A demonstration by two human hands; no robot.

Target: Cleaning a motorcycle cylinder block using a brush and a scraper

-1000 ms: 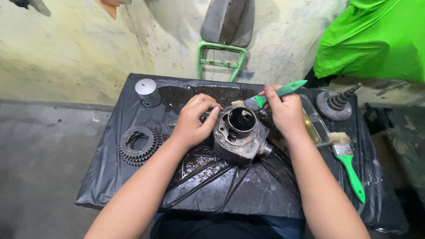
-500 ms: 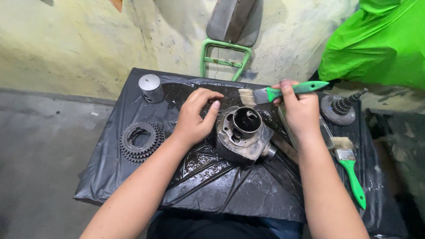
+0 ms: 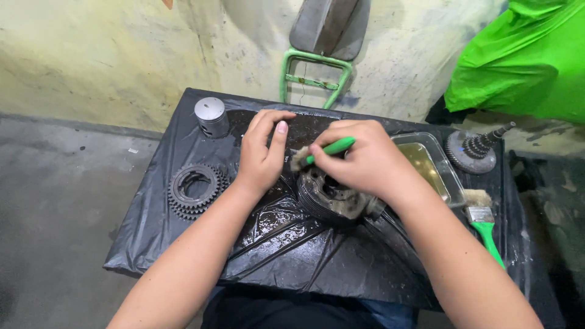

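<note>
2 brushes (image 3: pixel 485 226), 2 gears (image 3: pixel 194 190), 1 piston (image 3: pixel 211 116).

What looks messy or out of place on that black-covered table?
The black plastic sheet is crumpled and glistens wet below the engine cylinder, as if liquid has spread there. The cylinder looks grimy. A spare green-handled brush lies beside the clear tray of yellowish liquid. Nothing looks broken.

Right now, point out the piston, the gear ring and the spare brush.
piston (image 3: pixel 211 116): head view, its flat silver crown.
gear ring (image 3: pixel 194 190): head view, its toothed rim.
spare brush (image 3: pixel 485 226): head view, its green handle.
</note>
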